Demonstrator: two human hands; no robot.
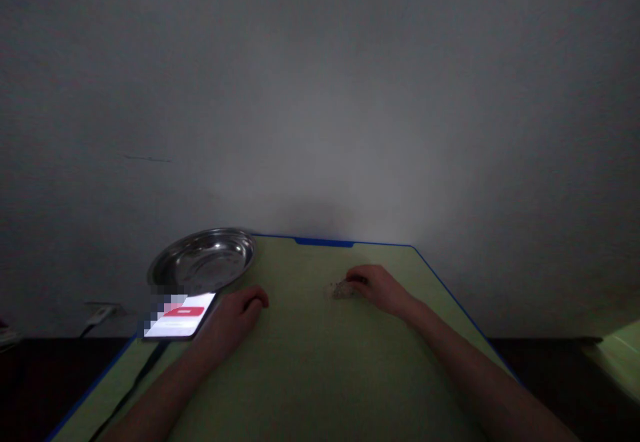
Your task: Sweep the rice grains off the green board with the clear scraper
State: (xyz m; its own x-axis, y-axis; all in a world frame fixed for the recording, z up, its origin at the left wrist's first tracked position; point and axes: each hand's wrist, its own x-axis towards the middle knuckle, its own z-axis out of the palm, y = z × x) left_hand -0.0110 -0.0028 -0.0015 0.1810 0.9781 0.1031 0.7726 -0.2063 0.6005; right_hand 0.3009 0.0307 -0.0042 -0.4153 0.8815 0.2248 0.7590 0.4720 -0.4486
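Observation:
Over the right half of the table, my right hand (375,287) is bent down with its fingers curled together at a small pale clump with dark specks (342,289). The clump lies against the fingertips; the dim light hides whether it is loose grains or one piece, and what is between the fingers is hidden. My left hand (243,310) rests on the table with its fingers curled in, and nothing shows in it. Just left of that hand is a lit tablet or phone (185,315), its screen white with a red band.
A shiny round metal basin (207,262) stands at the table's back left, behind the lit screen. The pale green table (310,369) has a blue edge and meets a grey wall (320,129). A dark strap or cable (137,379) runs along the left side.

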